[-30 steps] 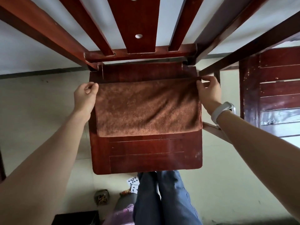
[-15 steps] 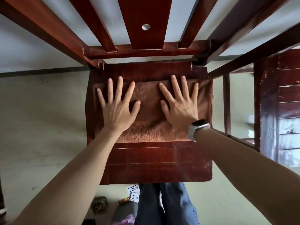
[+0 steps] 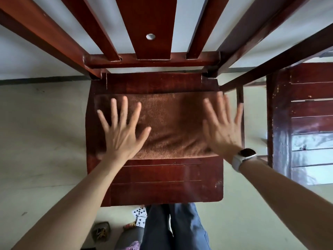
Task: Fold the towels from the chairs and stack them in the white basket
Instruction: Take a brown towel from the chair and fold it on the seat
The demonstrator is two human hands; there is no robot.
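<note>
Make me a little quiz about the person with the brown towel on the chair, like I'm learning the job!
1. True or false: both hands lie flat with spread fingers on the brown towel.
2. Which wrist wears the watch? A) left B) right C) neither
3. Fill the gap: the towel lies on the seat of the wooden ____.

Key
1. True: the left hand and the right hand press it with straight fingers; neither grips it.
2. B, the right wrist.
3. Chair; the towel covers the back part of its seat.
</note>
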